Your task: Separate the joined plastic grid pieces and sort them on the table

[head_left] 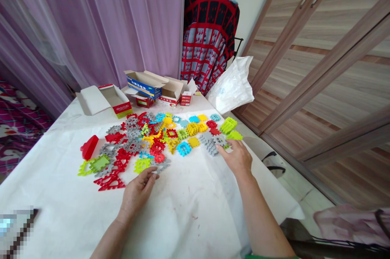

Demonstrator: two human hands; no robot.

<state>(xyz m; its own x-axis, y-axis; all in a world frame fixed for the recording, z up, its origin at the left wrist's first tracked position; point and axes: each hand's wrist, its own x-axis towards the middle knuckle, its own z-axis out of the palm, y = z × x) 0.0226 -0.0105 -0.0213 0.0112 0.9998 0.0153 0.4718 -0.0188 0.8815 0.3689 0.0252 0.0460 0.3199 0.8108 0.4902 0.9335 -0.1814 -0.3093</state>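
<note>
My left hand (140, 189) is at the near edge of a mixed pile, thumb and fingers pinched on a grey notched building tile (163, 165); its fingertips partly hide the tile. My right hand (238, 157) reaches to the sorted group, its thumb and fingers closed on a grey window-patterned building tile (218, 140). Just left of that tile stands a row of grey tiles (208, 143). Green tiles (228, 125) lie beyond my right fingers. Between the hands are a blue tile stack (183, 149), a yellow tile (193, 142) and yellow stacks (192, 129).
The pile of red, grey, yellow and green tiles (128, 145) spreads leftward on the white-covered table (189, 210). A red plastic piece (89, 147) lies left. Open cardboard boxes (122, 106) and a white plastic bag (233, 86) stand behind. The table's right edge is beside my right arm.
</note>
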